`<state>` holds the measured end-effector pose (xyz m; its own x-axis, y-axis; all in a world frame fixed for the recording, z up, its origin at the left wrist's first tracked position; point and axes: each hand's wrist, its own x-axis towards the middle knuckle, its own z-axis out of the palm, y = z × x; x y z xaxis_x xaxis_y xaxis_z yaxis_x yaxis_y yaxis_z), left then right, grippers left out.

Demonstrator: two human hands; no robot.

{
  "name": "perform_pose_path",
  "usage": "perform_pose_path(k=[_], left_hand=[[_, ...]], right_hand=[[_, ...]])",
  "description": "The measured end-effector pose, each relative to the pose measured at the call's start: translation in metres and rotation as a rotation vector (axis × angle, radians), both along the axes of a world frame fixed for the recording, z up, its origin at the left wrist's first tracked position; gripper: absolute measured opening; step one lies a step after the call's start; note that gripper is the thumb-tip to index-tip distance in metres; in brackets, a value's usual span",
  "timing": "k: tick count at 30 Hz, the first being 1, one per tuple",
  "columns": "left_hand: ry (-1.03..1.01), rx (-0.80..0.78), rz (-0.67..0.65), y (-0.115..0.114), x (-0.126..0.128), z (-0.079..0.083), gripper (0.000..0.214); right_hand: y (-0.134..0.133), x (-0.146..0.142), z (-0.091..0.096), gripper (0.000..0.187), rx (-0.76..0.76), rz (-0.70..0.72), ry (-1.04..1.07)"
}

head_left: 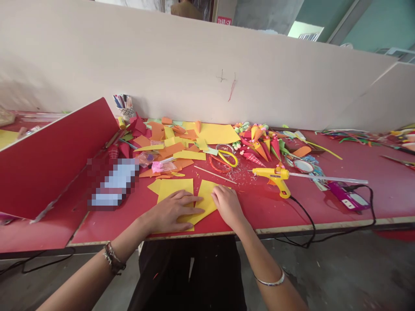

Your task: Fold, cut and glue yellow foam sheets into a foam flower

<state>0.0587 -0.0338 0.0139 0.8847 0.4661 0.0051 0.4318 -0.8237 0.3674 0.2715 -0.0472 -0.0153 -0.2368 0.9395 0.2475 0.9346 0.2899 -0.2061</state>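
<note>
My left hand lies flat with spread fingers on a yellow sheet near the table's front edge. Its fingertips reach across onto a second, folded yellow sheet just to the right. My right hand has its fingers curled at the upper right edge of that second sheet, apparently pinching it; the palm side is hidden. The sheet's lower edge runs at a slant. A thin wooden stick lies just beyond both sheets, and a yellow glue gun rests to the right of my right hand.
Orange and yellow scraps cover the back of the red table. Small decorated cones are heaped at back right. A red panel stands at left, beside a pixelated object. A purple power strip trails a black cord.
</note>
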Motion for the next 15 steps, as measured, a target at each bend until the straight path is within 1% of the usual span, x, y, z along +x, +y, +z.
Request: perform_pose_path(k=[3,9,13,15], left_hand=[[0.019,-0.023,0.019,0.0016,-0.0014,-0.0017,0.051],[0.06,-0.036,0.0,0.0049,-0.0031,-0.0035,0.054],[0.084,-0.041,-0.007,0.0049,-0.0033,-0.0041,0.053],[0.096,-0.044,-0.007,0.0046,-0.0032,-0.0041,0.053]], right_hand=[[0.0003,0.0008,0.0009,0.012,-0.001,0.007,0.013],[0.0018,0.0036,0.0037,0.013,-0.036,0.037,0.04],[0.0024,0.0028,0.0042,0.01,-0.023,0.03,-0.026],[0.001,0.002,0.0053,0.009,0.01,0.013,-0.062]])
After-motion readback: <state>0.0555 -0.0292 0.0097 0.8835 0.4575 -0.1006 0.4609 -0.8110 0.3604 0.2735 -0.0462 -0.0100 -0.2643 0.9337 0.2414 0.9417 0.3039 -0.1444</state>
